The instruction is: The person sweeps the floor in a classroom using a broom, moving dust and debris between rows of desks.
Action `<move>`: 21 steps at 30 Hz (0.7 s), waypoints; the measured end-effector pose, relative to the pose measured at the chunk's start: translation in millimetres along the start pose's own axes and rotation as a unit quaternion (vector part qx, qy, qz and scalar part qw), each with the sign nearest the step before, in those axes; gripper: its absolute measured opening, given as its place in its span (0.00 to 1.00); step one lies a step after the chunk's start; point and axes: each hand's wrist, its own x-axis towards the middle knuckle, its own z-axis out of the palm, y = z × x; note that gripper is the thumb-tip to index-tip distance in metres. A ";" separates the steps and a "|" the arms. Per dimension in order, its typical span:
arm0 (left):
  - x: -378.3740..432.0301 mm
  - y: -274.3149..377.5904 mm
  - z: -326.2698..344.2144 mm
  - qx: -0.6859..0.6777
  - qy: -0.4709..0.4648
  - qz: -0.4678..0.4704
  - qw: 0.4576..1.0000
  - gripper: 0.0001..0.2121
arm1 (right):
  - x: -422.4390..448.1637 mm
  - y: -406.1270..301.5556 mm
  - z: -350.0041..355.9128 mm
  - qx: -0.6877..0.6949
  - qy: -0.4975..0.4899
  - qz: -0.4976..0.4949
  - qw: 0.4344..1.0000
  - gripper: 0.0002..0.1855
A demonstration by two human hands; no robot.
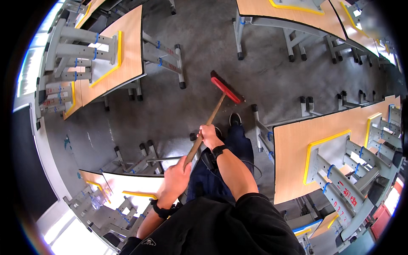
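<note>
Both my hands grip the wooden handle of a push broom (214, 112). My left hand (177, 177) is wrapped around the upper end of the handle, close to my body. Further down the shaft, my right hand (209, 135) closes around it above my shoes. The broom's red head (225, 90) with dark bristles rests on the grey concrete floor (204, 51), ahead of my feet and slightly to the right. A few small pale bits of debris lie close to the bristles. Each of my wrists carries a black band.
Wood-topped desks (290, 159) with upturned stools (331, 156) on them stand to the right; another desk (130, 57) is at upper left. A desk (140, 185) stands close on my left. Metal desk legs (180, 67) border the aisle. A blackboard (30, 159) is at far left.
</note>
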 end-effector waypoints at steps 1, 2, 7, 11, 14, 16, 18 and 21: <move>-5.2 -0.2 9.1 -0.003 -0.001 0.008 1.000 0.15 | 0.7 1.2 -5.6 0.003 0.025 -0.013 1.000 0.03; -7.4 3.6 16.0 -0.005 -0.003 0.014 1.000 0.16 | 4.4 1.2 -13.3 0.006 0.050 -0.027 0.998 0.03; 6.5 10.4 61.6 0.000 0.002 0.072 0.997 0.17 | 10.6 -26.3 -59.9 -0.024 0.119 -0.060 0.991 0.03; 38.3 36.2 70.9 0.036 -0.043 0.098 0.994 0.15 | 33.2 -53.5 -98.4 0.029 0.138 -0.010 0.990 0.05; 68.8 58.0 67.0 0.063 -0.044 0.126 0.989 0.16 | 42.5 -71.3 -111.6 0.122 0.106 0.006 0.987 0.04; 86.9 78.9 55.1 0.086 -0.075 0.110 0.987 0.15 | 54.2 -80.2 -112.6 0.139 0.088 0.000 0.986 0.05; 97.1 91.9 44.4 0.086 -0.046 0.108 0.989 0.15 | 65.4 -85.9 -105.8 0.154 0.081 -0.020 0.984 0.06; 97.0 97.2 24.9 0.081 -0.027 0.096 0.992 0.14 | 53.6 -93.6 -77.0 0.229 0.057 0.002 0.972 0.04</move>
